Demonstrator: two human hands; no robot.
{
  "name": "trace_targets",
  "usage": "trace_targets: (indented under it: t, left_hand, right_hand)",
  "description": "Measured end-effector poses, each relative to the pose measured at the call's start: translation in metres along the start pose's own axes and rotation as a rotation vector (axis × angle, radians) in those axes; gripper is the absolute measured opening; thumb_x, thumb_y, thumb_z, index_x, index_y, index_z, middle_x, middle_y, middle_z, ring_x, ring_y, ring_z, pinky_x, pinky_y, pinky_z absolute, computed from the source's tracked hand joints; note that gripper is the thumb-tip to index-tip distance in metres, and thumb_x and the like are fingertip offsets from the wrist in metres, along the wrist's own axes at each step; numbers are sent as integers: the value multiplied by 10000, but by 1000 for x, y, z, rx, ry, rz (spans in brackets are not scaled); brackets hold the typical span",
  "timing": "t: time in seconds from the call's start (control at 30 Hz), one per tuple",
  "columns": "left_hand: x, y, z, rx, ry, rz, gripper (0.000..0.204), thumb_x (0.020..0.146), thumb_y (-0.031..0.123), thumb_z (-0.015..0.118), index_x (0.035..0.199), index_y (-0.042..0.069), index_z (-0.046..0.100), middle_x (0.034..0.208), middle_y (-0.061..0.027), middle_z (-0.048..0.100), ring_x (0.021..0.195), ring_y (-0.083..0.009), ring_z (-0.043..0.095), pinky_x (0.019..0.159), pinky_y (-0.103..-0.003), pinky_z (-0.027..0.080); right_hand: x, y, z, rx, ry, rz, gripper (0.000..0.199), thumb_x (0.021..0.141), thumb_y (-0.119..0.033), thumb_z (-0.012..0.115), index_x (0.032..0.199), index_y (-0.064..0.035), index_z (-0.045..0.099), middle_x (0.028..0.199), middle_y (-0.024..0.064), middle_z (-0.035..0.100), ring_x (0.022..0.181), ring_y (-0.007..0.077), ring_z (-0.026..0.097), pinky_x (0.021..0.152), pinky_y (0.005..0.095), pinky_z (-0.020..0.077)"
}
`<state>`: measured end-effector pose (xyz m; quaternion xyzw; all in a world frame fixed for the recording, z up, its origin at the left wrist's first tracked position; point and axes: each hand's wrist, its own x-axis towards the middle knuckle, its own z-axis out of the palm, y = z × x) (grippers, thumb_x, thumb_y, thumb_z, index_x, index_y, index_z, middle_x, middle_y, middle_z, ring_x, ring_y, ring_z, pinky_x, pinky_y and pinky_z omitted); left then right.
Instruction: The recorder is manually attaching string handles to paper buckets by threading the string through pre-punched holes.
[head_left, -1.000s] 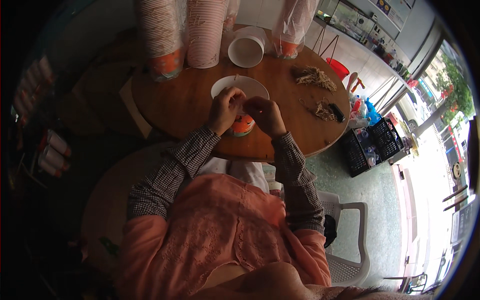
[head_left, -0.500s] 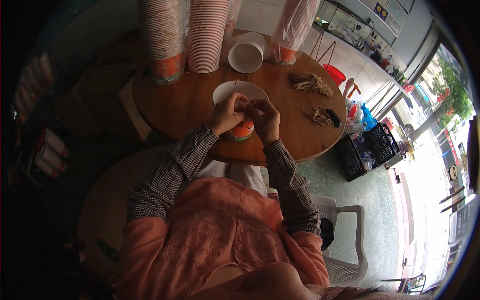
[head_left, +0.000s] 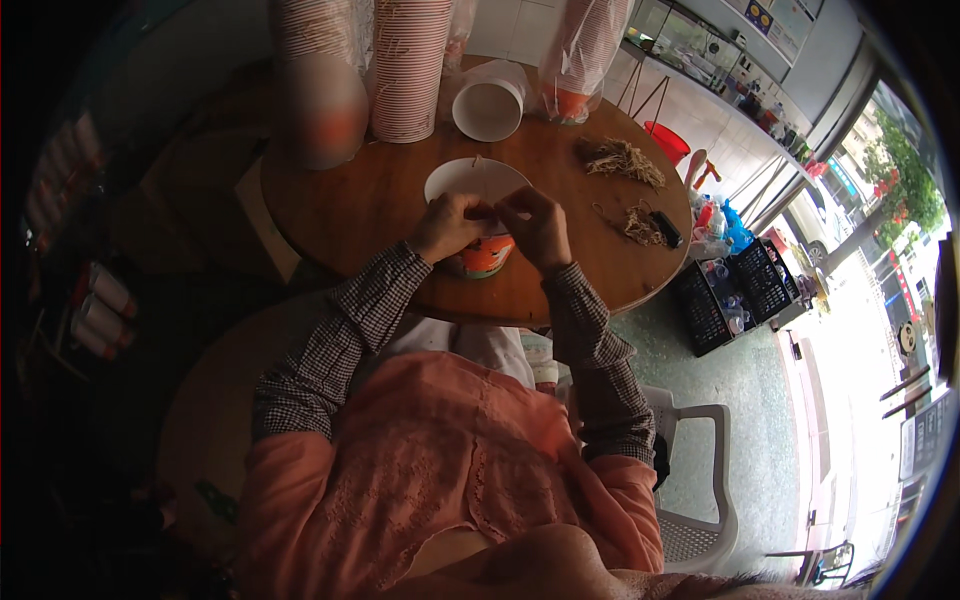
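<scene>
A paper bucket (head_left: 480, 172) with a white inside and an orange printed outside stands at the near side of the round table. Over its near rim, my left hand (head_left: 452, 226) and my right hand (head_left: 538, 228) meet with fingertips pinched together. What they pinch is too small to make out. A faint thin line seems to run from the bucket's far rim toward the fingers. To the right lie a bundle of tan twine (head_left: 622, 162) and a smaller tangle of twine (head_left: 636, 226) beside a small black object (head_left: 666, 229).
Tall stacks of paper buckets (head_left: 408, 70) line the table's far side, some in clear plastic, like the right stack (head_left: 575, 65). Another white bucket (head_left: 487, 110) lies tipped there. Black crates (head_left: 735, 295) and a white chair (head_left: 715, 470) stand right of the wooden table (head_left: 350, 220).
My right hand has shifted slightly to the right, and its fingers have bent more. My left hand has moved slightly. The view has shifted a little.
</scene>
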<state>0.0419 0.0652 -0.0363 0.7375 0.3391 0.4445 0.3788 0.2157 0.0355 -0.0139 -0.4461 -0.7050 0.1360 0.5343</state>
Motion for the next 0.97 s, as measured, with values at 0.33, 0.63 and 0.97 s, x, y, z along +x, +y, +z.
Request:
trace_targets:
  t: [0.33,0.63,0.97]
  left_hand:
    - [3,23,-6,-174,-122,-161,87,854,54,624,899,-20,629,858,-59,653,773,-117,638,668,-239,553]
    - [8,20,-2,-182,-121,-109,73,858,14,592,926,-9,593,861,-72,648,800,-134,643,737,-246,531]
    - [10,12,-3,-154,-154,-43,97,866,46,600,948,-5,599,881,-75,649,840,-136,640,760,-254,525]
  right_hand:
    - [-15,21,-31,208,-8,31,164,810,-88,675,952,-6,669,997,132,645,869,204,644,779,298,500]
    - [-27,25,-23,40,-3,-39,184,786,-158,700,950,-75,707,1164,126,609,1166,278,516,978,382,402]
    - [-25,25,-8,153,80,53,180,826,-138,679,980,-49,700,1245,135,572,1248,258,456,1017,370,367]
